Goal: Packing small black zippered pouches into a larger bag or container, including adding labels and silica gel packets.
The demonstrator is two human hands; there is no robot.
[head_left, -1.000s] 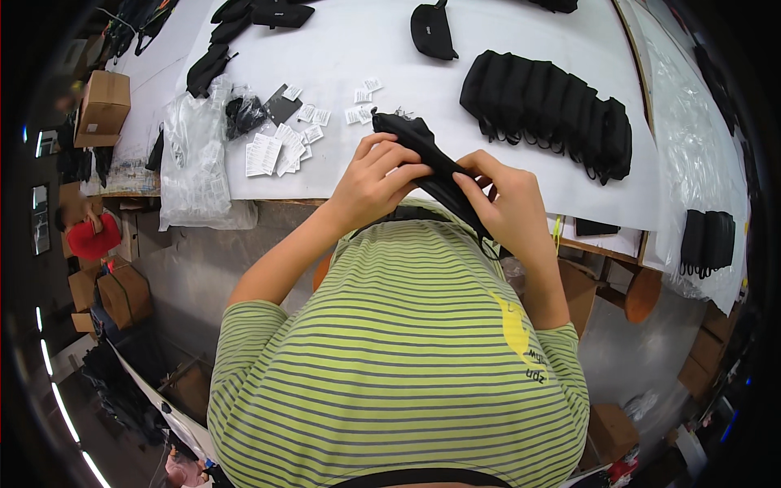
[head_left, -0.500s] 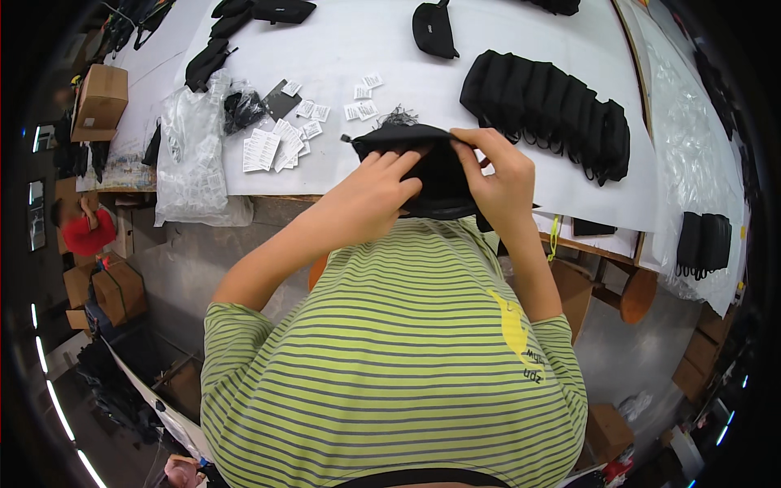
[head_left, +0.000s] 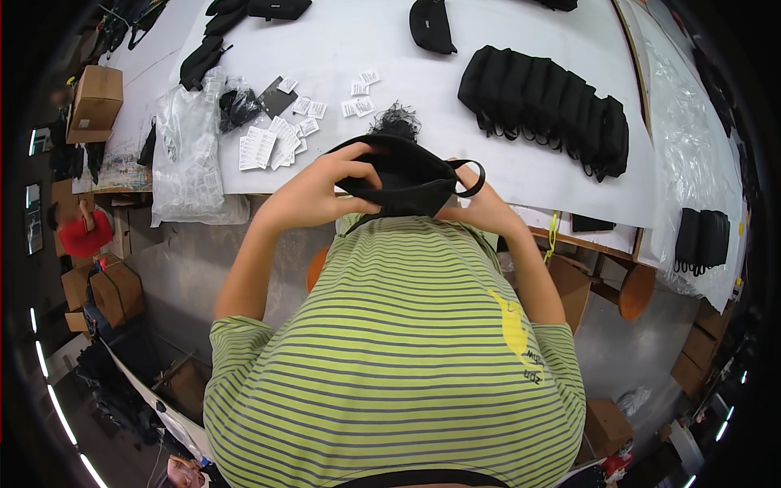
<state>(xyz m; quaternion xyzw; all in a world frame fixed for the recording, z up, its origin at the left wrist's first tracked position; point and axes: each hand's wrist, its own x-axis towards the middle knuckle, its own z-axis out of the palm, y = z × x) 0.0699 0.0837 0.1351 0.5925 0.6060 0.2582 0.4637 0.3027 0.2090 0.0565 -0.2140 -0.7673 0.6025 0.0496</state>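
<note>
Open black pouch (head_left: pixel 415 198) at the white table (head_left: pixel 358 41) | left hand (head_left: pixel 316 187) pinching its left side | right hand (head_left: pixel 486 209) gripping looped end, fingers partly hidden | dark threads (head_left: pixel 396 119) just beyond | tags (head_left: pixel 272 143), clear bag (head_left: pixel 189 150) left; pouch row (head_left: pixel 545 106) right

Left of the open black fabric pouch (head_left: pixel 407 183), a fan of white rectangular paper labels (head_left: pixel 259 148) carries fine dark print, too small to read. Beyond the pouch, a curved black fabric case (head_left: pixel 431 31) bears a small pale mark, unclear here. On the wearer's side of the pouch, a green-and-grey striped shirt (head_left: pixel 390 350) shows short dark lettering (head_left: pixel 532 371) by a yellow print (head_left: pixel 512 327).
</note>
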